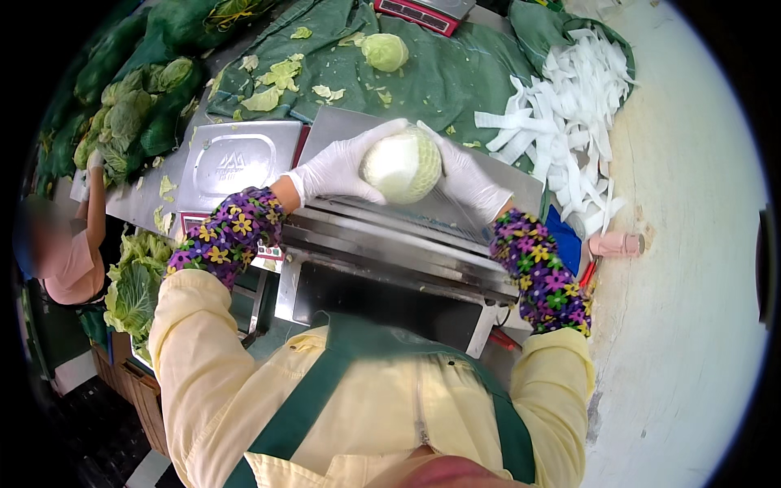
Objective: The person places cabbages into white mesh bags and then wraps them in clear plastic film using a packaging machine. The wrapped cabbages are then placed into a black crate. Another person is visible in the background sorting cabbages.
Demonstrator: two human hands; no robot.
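Observation:
A round pale cabbage (399,168) is raised between my two white-gloved hands. A white covering, partly with a net texture, goes around it. My left hand (341,165) cups its left side, thumb below and fingers above. On the other side my right hand (467,174) presses against it with the fingertips at the upper right edge. Under both hands lies a stainless-steel wrapping machine (390,229), with clear film (451,213) stretched over part of its top. The underside of the cabbage is hidden.
Left stands a metal-topped scale (235,161); another red scale (421,15) is at the back. A green cloth (445,79) bears a loose cabbage (384,52) and leaf scraps. White foam-net strips (573,104) pile up at right, beside a wall. A co-worker (76,256) reaches toward bagged cabbages (125,116).

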